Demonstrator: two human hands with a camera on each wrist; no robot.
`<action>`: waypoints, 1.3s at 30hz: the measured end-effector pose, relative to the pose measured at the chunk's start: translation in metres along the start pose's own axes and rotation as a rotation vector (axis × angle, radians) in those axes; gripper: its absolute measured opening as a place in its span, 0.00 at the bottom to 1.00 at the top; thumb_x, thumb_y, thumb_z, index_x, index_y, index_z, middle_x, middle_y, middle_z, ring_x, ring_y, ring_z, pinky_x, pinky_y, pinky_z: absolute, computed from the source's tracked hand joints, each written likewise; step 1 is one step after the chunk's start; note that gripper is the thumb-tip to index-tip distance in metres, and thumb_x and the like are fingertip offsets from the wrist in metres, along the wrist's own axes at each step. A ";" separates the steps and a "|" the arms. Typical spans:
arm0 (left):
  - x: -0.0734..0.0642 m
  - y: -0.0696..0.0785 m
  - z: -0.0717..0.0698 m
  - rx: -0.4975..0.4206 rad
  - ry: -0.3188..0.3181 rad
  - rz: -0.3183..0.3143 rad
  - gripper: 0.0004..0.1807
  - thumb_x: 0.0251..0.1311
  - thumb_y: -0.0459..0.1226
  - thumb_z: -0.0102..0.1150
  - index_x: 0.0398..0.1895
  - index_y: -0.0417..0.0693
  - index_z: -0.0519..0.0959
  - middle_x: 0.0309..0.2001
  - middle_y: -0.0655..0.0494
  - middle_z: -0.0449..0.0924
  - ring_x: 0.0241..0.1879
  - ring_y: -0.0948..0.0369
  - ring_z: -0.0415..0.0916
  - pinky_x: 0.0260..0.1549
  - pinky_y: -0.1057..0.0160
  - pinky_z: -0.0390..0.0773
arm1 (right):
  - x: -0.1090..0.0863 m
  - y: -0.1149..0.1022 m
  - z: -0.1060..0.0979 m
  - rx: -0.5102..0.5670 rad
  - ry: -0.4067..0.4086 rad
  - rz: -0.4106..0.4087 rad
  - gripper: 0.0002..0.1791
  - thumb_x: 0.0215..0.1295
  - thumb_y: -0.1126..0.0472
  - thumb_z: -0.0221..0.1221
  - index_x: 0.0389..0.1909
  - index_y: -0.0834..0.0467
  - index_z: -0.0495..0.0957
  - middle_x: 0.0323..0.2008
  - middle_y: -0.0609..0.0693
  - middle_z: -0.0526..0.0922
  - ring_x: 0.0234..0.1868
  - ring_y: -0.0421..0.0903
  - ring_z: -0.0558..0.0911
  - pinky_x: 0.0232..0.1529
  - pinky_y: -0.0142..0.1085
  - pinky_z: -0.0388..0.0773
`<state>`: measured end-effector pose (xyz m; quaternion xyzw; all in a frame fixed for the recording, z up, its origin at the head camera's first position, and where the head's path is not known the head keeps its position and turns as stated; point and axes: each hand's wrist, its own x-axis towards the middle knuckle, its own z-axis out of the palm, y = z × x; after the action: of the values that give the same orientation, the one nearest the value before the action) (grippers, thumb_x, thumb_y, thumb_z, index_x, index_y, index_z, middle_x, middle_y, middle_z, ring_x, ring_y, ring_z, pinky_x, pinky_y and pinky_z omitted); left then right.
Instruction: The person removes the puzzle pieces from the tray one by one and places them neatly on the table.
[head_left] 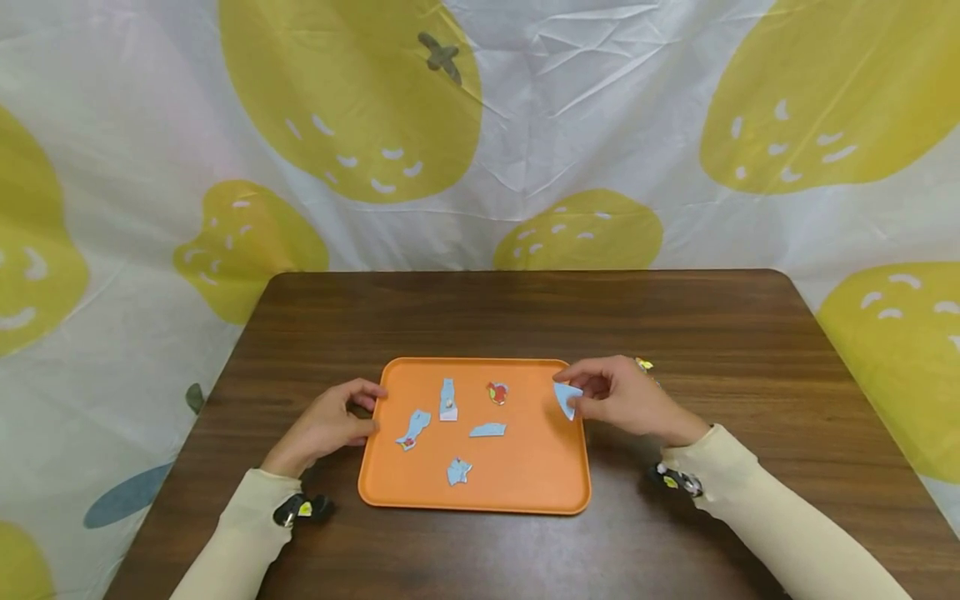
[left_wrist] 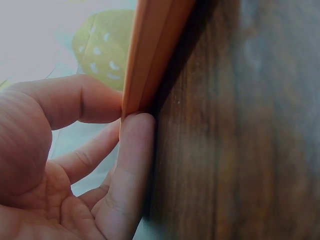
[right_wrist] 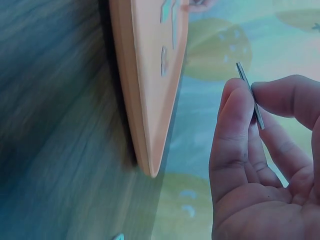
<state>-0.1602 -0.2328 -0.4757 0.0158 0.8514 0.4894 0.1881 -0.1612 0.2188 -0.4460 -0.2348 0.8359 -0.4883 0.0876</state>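
An orange tray (head_left: 517,479) lies on the table, with several flat light-blue pieces that look like puzzle pieces spread over it. My left hand (head_left: 330,425) holds the tray's left edge; in the left wrist view its thumb and a finger touch the rim. Between thumb and fingers, my right hand (head_left: 622,396) pinches a light-blue, roughly triangular puzzle piece (head_left: 566,400) above the tray's right edge. The right wrist view shows this thin piece (right_wrist: 241,71) edge-on, apart from the tray. A red printed piece (head_left: 497,392) is the nearest one left on the tray.
The brown wooden table (head_left: 525,312) extends around the tray. Behind it hangs a white cloth (head_left: 585,125) with yellow fruit prints. A small colourful item (head_left: 645,364) shows partly behind my right hand. Both wrists wear dark bands.
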 end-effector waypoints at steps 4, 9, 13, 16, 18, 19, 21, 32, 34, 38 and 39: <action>0.000 0.000 0.000 0.001 0.000 0.002 0.25 0.61 0.29 0.71 0.62 0.46 0.80 0.54 0.41 0.76 0.39 0.55 0.81 0.37 0.57 0.88 | -0.004 0.007 -0.008 0.026 0.026 -0.006 0.18 0.60 0.74 0.67 0.52 0.63 0.87 0.35 0.55 0.91 0.29 0.41 0.87 0.32 0.31 0.83; 0.002 -0.001 0.000 0.008 0.006 0.012 0.24 0.60 0.29 0.70 0.61 0.46 0.81 0.53 0.42 0.76 0.38 0.55 0.80 0.36 0.57 0.88 | -0.008 0.015 -0.020 0.040 0.049 0.033 0.19 0.61 0.71 0.68 0.54 0.65 0.86 0.34 0.56 0.91 0.28 0.50 0.89 0.28 0.34 0.83; 0.002 -0.001 0.000 0.007 0.005 0.014 0.25 0.60 0.28 0.71 0.61 0.46 0.81 0.53 0.42 0.77 0.38 0.55 0.80 0.36 0.57 0.88 | -0.011 0.020 -0.028 0.034 0.083 0.073 0.20 0.60 0.71 0.68 0.55 0.64 0.86 0.36 0.58 0.91 0.28 0.47 0.88 0.28 0.33 0.83; 0.002 -0.002 0.000 0.003 0.003 0.013 0.25 0.60 0.29 0.71 0.61 0.46 0.81 0.53 0.42 0.76 0.38 0.55 0.81 0.36 0.57 0.88 | -0.013 0.022 -0.034 0.054 0.105 0.090 0.21 0.60 0.72 0.68 0.56 0.65 0.85 0.38 0.60 0.90 0.30 0.46 0.89 0.30 0.34 0.85; 0.002 -0.002 0.000 -0.002 0.000 0.013 0.25 0.60 0.29 0.71 0.61 0.46 0.81 0.53 0.41 0.76 0.39 0.55 0.81 0.37 0.57 0.88 | -0.016 0.024 -0.038 0.087 0.114 0.102 0.22 0.60 0.73 0.68 0.57 0.67 0.84 0.38 0.61 0.89 0.31 0.48 0.90 0.34 0.38 0.88; 0.002 -0.002 0.001 -0.006 -0.002 0.013 0.25 0.60 0.29 0.71 0.61 0.46 0.81 0.53 0.41 0.76 0.39 0.55 0.81 0.37 0.57 0.88 | -0.017 0.025 -0.040 0.097 0.120 0.111 0.22 0.61 0.74 0.67 0.58 0.68 0.84 0.39 0.61 0.89 0.32 0.49 0.90 0.35 0.40 0.89; 0.002 -0.003 0.001 -0.012 -0.005 0.013 0.25 0.60 0.29 0.71 0.61 0.46 0.80 0.54 0.41 0.76 0.39 0.55 0.81 0.37 0.57 0.88 | -0.019 0.027 -0.044 0.124 0.123 0.136 0.22 0.62 0.74 0.67 0.59 0.69 0.82 0.39 0.61 0.88 0.33 0.52 0.91 0.37 0.45 0.90; 0.002 -0.003 0.000 -0.037 -0.019 0.019 0.24 0.61 0.29 0.70 0.62 0.45 0.80 0.54 0.40 0.76 0.41 0.54 0.82 0.38 0.56 0.89 | -0.032 0.040 -0.070 -0.002 0.173 0.193 0.20 0.69 0.64 0.68 0.60 0.65 0.83 0.36 0.58 0.90 0.32 0.44 0.89 0.35 0.37 0.87; 0.003 -0.004 0.000 -0.031 -0.017 0.018 0.24 0.61 0.29 0.70 0.62 0.45 0.80 0.54 0.40 0.77 0.41 0.54 0.82 0.38 0.56 0.89 | -0.034 0.043 -0.073 -0.014 0.184 0.194 0.20 0.69 0.64 0.68 0.60 0.64 0.83 0.35 0.56 0.90 0.32 0.43 0.89 0.35 0.37 0.87; 0.002 -0.004 -0.001 -0.031 -0.017 0.019 0.24 0.61 0.29 0.70 0.62 0.45 0.80 0.55 0.40 0.76 0.41 0.54 0.82 0.38 0.56 0.89 | -0.037 0.049 -0.078 0.004 0.201 0.196 0.20 0.69 0.66 0.68 0.60 0.66 0.82 0.37 0.56 0.89 0.32 0.41 0.89 0.36 0.37 0.88; 0.002 -0.004 -0.002 -0.030 -0.017 0.020 0.25 0.62 0.29 0.70 0.62 0.46 0.80 0.55 0.40 0.76 0.41 0.54 0.82 0.38 0.56 0.89 | -0.038 0.051 -0.079 0.009 0.208 0.198 0.20 0.69 0.67 0.67 0.60 0.67 0.82 0.37 0.56 0.89 0.32 0.41 0.89 0.36 0.36 0.88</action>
<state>-0.1620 -0.2359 -0.4792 0.0257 0.8420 0.5040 0.1907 -0.1732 0.3189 -0.4526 -0.0992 0.8574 -0.5026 0.0493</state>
